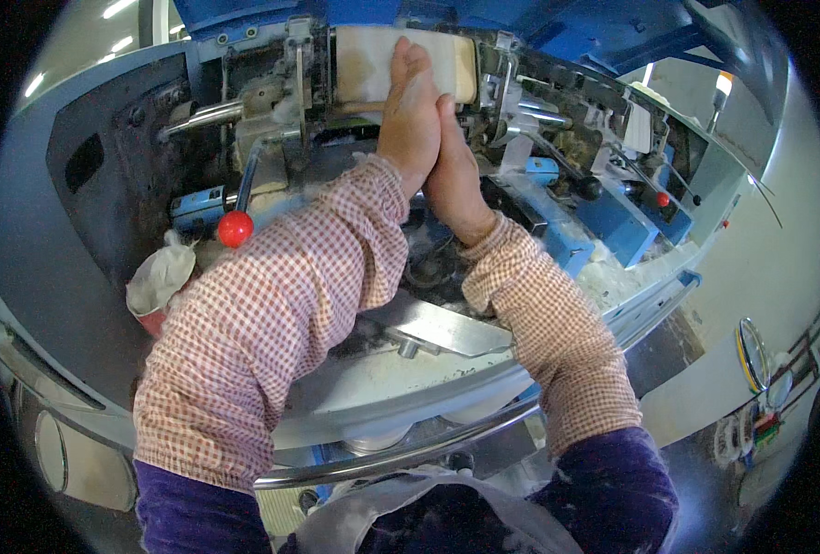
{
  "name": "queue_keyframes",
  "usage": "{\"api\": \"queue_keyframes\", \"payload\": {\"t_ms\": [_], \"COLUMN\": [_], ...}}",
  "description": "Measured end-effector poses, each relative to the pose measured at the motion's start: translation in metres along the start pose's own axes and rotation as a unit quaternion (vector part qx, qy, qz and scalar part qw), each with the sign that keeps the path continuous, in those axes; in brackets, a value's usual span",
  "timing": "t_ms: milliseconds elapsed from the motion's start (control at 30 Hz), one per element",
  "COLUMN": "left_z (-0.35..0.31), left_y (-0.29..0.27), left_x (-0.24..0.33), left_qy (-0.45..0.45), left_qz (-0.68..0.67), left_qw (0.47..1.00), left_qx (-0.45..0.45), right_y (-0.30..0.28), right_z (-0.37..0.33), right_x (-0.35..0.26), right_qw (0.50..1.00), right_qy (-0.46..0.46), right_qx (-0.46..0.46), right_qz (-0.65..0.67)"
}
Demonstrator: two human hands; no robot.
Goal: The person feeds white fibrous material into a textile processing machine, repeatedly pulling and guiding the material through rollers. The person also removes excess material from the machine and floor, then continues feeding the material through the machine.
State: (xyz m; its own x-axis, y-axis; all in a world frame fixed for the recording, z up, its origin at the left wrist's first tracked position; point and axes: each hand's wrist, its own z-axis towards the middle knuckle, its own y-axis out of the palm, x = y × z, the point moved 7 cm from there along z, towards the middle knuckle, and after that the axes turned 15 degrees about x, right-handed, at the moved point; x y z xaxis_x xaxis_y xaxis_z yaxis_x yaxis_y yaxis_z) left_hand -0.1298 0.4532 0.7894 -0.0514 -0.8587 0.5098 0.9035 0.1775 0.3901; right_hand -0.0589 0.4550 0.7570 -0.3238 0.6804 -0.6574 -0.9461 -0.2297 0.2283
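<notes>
My left hand [413, 125] and my right hand [458, 189] meet palm to palm near the top middle, fingers stretched upward. No object shows between them, though the space between the palms is hidden. Right behind the fingertips is a wide cream-coloured block or roller [359, 66], partly covered by a whitish, fibre-like layer. Whether my fingers touch it I cannot tell. Checked sleeve covers wrap both forearms.
Metal brackets and shafts [216, 115] flank the block. A red-knobbed lever [235, 228] stands left, with black-knobbed [590, 188] and red-knobbed levers right. A container of white fluff [161, 277] sits left. Below my hands lies a metal plate [442, 328]; a curved rail [401, 471] runs in front.
</notes>
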Motion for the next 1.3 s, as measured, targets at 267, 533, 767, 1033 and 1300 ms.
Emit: {"api": "queue_keyframes", "payload": {"t_ms": [267,533,767,1033,1300], "left_z": [-0.039,-0.021,-0.018,-0.014,0.001], "left_y": [0.019,-0.007,-0.009,-0.013,-0.023], "left_x": [0.015,0.004,-0.007,-0.001,0.008], "left_qy": [0.080,0.066,-0.015,0.050,0.091], "left_qz": [0.065,0.178,0.184,0.160,0.014], "left_qw": [0.985,0.981,0.981,0.986,0.993], "left_qx": [-0.135,-0.033,-0.053,-0.012,0.078], "right_y": [0.011,-0.001,-0.011,-0.027,-0.025], "right_z": [0.078,0.092,0.085,0.024,0.016], "right_x": [-0.028,-0.011,0.006,-0.002,-0.005], "right_qw": [0.991,0.993,0.997,0.998,0.980], "right_qy": [-0.111,-0.010,-0.013,-0.061,-0.195], "right_qx": [-0.001,0.010,0.003,-0.011,0.048], "right_qz": [0.068,0.120,0.081,-0.020,-0.013]}}
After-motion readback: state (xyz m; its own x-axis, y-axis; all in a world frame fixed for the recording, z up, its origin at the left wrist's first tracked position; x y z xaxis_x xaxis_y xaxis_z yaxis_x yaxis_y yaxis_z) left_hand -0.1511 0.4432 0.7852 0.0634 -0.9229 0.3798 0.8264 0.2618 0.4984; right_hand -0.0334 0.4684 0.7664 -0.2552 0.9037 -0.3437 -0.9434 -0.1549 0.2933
